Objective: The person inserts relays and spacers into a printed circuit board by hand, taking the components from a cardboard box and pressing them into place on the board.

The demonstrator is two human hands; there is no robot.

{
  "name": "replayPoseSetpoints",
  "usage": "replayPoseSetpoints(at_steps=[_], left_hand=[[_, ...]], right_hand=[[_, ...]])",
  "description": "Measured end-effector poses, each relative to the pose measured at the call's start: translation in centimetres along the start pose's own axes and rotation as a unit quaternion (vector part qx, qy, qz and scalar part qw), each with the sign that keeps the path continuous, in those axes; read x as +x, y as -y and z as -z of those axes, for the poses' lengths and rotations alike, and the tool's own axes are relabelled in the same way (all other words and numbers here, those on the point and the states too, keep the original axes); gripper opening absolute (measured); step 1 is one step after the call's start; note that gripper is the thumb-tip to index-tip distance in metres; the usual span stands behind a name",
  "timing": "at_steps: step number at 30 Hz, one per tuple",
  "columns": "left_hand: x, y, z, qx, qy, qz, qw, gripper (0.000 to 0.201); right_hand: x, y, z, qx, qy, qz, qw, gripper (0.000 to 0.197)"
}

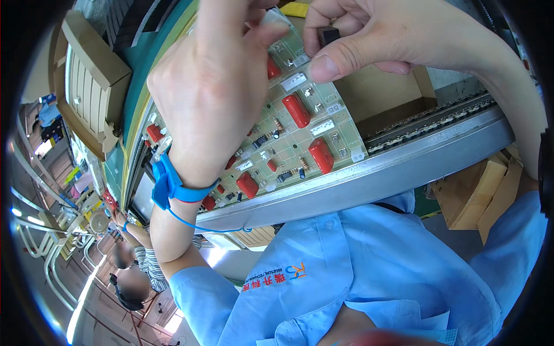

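And here's your right hand (386,37), up at the far right edge of the board, thumb and fingers curled in and pinching a small black component (330,36), the thumb tip pointing down over the green. Across from it, your left hand (210,86) arches over the board, back of the hand up, fingers bent toward the far side; they're blurred and partly hidden, so I can't tell whether they grip anything. Beneath both lies the green circuit board (341,130), sitting on a slant with its near edge along the silver metal rail (398,160). It's a busy board: fat red capacitors (296,109) stand out, with white connectors (322,127) between them and striped resistors (302,163) toward the near edge.

Round your left wrist goes a blue strap (172,181), its thin cord (210,230) running along below the rail. Beyond the right edge, a dark chain (433,118) runs beside the rail, an open cardboard box (378,98) just past it. More cardboard (476,193) sits by your right sleeve, and a carton (98,75) stands at upper left. Farther left, a co-worker in a striped top (154,271) reaches toward the line.
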State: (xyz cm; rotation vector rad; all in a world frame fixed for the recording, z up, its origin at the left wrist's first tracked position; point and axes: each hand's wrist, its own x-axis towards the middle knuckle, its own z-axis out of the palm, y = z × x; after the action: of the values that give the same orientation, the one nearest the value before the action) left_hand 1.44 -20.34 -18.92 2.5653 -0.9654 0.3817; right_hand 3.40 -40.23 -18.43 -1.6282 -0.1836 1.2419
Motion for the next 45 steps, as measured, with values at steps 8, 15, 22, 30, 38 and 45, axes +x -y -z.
replayPoseSetpoints(at_steps=[8,15,22,30,38,45], left_hand=[[0.3,1.4,3.1,0.094,0.019,-0.059,0.994,0.037],[0.2,10.9,11.5,0.19,-0.141,0.148,0.96,0.013],[2.1,30.1,15.9,0.227,-0.089,0.155,0.957,0.036],[6.7,34.8,12.5,0.144,-0.066,0.076,0.984,0.038],[7.4,37.6,12.2,0.094,-0.083,0.091,0.988,0.034],[8.7,39.2,13.7,-0.055,0.023,0.159,0.986,0.036]], right_hand=[[-1.0,-1.3,0.3,-0.003,-0.099,0.144,0.985,0.027],[-1.3,-1.6,1.8,0.073,-0.091,0.117,0.986,0.022],[-2.0,0.3,1.2,0.096,-0.086,0.111,0.985,0.024],[-2.3,0.1,1.5,0.054,-0.087,0.1,0.99,0.031],[-1.6,0.0,2.6,0.081,-0.074,0.086,0.99,0.036],[-1.9,0.2,3.1,0.084,-0.102,0.081,0.988,0.037]])
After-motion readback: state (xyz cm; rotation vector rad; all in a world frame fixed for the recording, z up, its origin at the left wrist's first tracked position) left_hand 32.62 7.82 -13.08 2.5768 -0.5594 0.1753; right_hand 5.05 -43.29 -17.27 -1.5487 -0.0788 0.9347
